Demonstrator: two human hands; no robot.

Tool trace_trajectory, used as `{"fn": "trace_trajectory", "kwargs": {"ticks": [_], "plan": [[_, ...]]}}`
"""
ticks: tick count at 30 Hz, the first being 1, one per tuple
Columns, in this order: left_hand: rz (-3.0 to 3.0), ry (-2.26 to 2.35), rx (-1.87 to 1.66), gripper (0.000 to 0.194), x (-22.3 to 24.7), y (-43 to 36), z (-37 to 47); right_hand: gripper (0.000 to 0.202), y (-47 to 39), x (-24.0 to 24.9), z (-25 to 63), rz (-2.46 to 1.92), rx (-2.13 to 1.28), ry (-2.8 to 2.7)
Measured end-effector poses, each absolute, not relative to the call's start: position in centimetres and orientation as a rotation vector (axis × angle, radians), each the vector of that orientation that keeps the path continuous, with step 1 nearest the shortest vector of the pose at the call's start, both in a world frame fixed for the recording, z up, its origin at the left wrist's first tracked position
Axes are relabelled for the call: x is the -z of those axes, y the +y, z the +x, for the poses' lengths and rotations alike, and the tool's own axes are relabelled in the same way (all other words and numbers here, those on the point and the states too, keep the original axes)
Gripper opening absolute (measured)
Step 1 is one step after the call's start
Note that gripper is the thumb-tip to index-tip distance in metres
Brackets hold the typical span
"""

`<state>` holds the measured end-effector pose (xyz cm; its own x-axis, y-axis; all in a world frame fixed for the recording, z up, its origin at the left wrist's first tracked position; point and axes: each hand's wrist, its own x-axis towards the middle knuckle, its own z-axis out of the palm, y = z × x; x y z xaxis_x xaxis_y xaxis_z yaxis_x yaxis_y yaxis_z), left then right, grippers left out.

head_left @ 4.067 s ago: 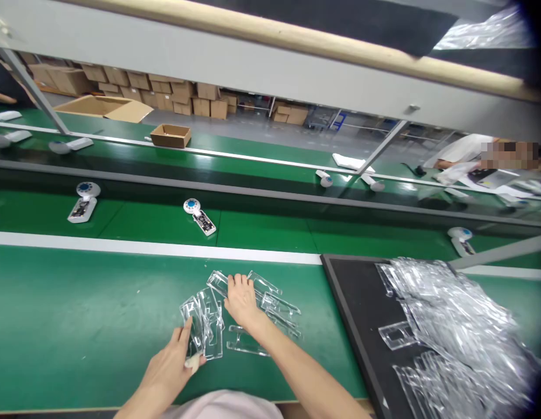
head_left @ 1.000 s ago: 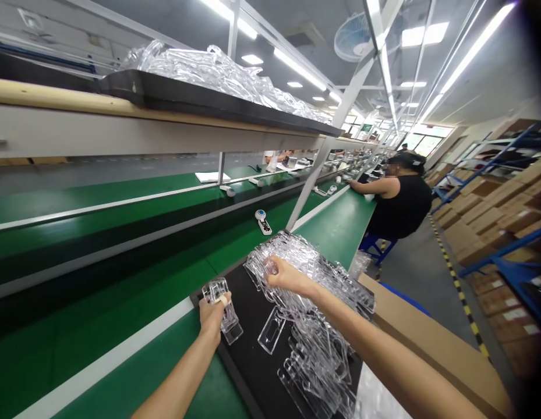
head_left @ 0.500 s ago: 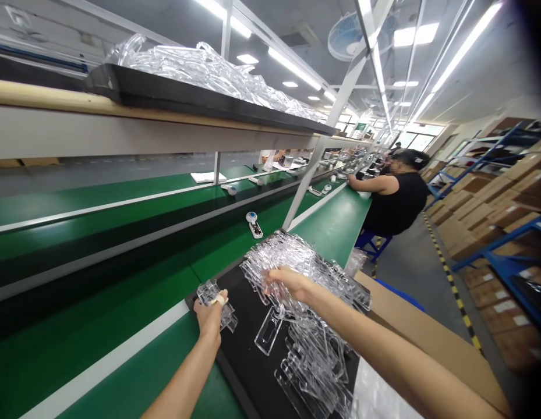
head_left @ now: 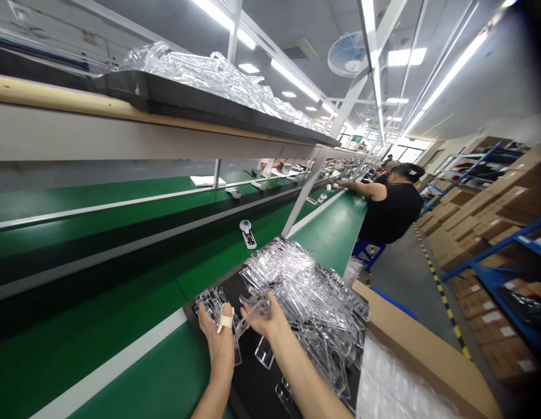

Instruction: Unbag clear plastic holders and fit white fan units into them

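A black tray (head_left: 248, 387) holds a heap of clear plastic frame-like parts (head_left: 292, 267). At the tray's left side my left hand (head_left: 218, 334), with a pale wrap on the thumb, is closed around several clear plastic parts (head_left: 212, 298). Just to its right, my right hand (head_left: 268, 319) grips more clear plastic parts (head_left: 253, 302) above the tray. The two hands are close together, and the exact number of pieces in each is hard to make out. One loose clear part (head_left: 264, 353) lies below my right hand.
A white device with a round blue-marked head (head_left: 247, 234) lies on the green conveyor belt (head_left: 165, 279). Overhead, a shelf bears another black tray (head_left: 218, 119) of clear parts. Right of my tray are bubble wrap (head_left: 392, 378) and a cardboard box (head_left: 418, 343). A co-worker (head_left: 392, 203) sits farther along.
My right hand has moved left and nearer from the heap, carrying clear plastic parts towards my left hand. My left hand has turned slightly, still holding its parts.
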<state>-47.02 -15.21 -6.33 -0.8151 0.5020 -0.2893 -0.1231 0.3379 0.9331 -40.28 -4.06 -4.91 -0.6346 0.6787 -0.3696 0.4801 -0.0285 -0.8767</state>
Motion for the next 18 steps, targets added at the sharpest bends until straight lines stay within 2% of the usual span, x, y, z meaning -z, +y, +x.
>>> {"fn": "trace_trajectory", "kwargs": {"ticks": [3,5,9,12,14,18], "plan": [[0.474,2.106,-1.573,0.069,7.1,-16.0,-47.0,0.029,-2.9,6.6,-44.0,-1.303,-1.775,-2.078],[0.644,2.143,-1.566,0.067,7.9,-16.9,-47.0,0.032,-2.6,7.2,-44.5,-1.312,-1.762,-2.116],[1.153,2.179,-1.308,0.065,10.1,-17.8,-47.5,0.026,-3.1,7.2,-41.6,-1.317,-1.608,-2.242],[1.302,2.172,-1.053,0.061,11.2,-17.1,-47.8,0.034,-3.4,6.4,-38.8,-1.325,-1.348,-2.376],[1.34,2.162,-0.943,0.062,11.3,-16.5,-47.8,0.03,-3.2,6.0,-38.1,-1.298,-1.103,-2.472],[1.345,2.161,-0.981,0.051,9.9,-15.9,-48.9,0.044,-2.8,7.0,-39.1,-1.138,-0.706,-2.683]]}}
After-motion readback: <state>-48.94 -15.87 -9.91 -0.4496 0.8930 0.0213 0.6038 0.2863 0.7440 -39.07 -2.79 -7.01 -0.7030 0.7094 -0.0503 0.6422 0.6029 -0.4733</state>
